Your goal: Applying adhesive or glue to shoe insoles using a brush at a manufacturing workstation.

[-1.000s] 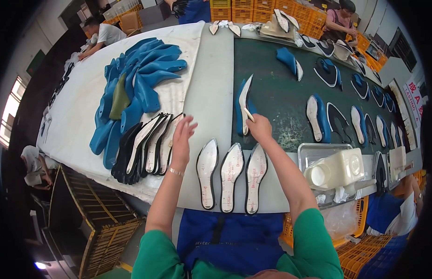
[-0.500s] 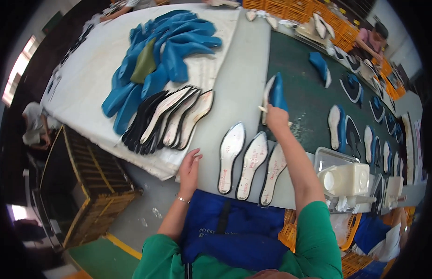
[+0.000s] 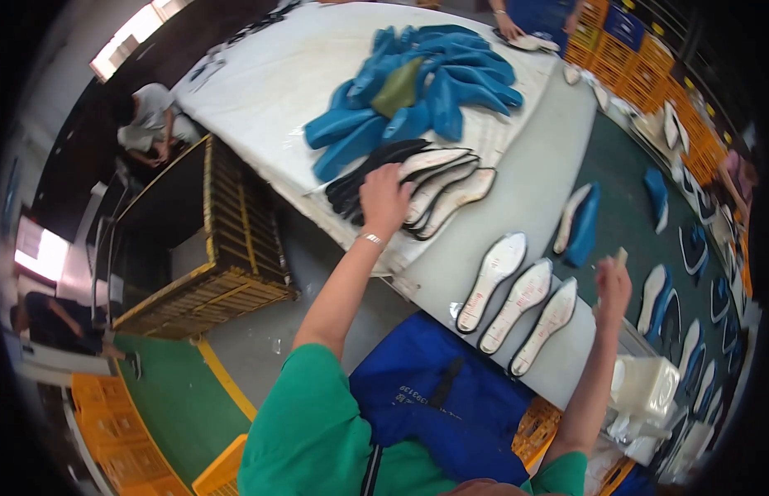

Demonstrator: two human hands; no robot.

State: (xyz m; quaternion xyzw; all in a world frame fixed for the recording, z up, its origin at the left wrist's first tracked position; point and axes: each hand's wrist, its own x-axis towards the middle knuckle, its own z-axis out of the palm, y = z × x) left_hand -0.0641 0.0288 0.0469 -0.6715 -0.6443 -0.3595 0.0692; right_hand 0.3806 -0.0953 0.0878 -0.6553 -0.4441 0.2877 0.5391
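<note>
My left hand is on the fanned stack of insoles at the edge of the white-covered table, its fingers bent over the end of the top white insole. The stack has black edges and red writing on the white faces. My right hand is closed around a short pale stick-like tool, whose far end I cannot make out. Left of it, a blue shoe last with a white sole piece against it lies on the green surface. Three separate insoles lie side by side near me.
Many blue shoe lasts and one olive one are heaped on the white table. A white plastic container stands at the right. More lasts and sole pieces line the green surface. A yellow-edged crate stands left.
My left hand has moved from the table's edge up onto the insole stack. My right hand, with the pale tool, has drawn back from the blue last, which stays lying. The view has shifted.
</note>
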